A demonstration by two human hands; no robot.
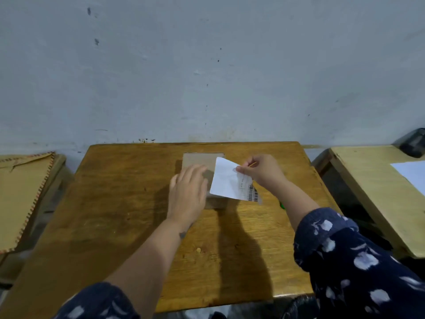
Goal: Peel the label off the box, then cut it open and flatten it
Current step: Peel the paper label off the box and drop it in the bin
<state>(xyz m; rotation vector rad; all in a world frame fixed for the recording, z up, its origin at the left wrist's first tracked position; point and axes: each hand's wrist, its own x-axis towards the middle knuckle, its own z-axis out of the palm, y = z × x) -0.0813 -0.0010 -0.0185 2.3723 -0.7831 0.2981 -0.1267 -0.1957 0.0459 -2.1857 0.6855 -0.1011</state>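
Note:
A flat brown cardboard box (200, 160) lies on the wooden table (119, 203), near its far edge. My left hand (187, 192) rests flat on the box's left part, fingers spread, pressing down. My right hand (262, 172) pinches the upper right corner of the white label (226, 180), which is lifted and folded back toward the right. The label's blank underside faces me, and a barcode shows at its lower right. Whether its lower edge still sticks to the box I cannot tell.
A small green object (282, 205) peeks out under my right forearm on the table. A brown envelope (21, 196) lies on a surface at the left. A paler table (377, 194) with a white sheet (411, 176) stands at the right. A wall rises right behind.

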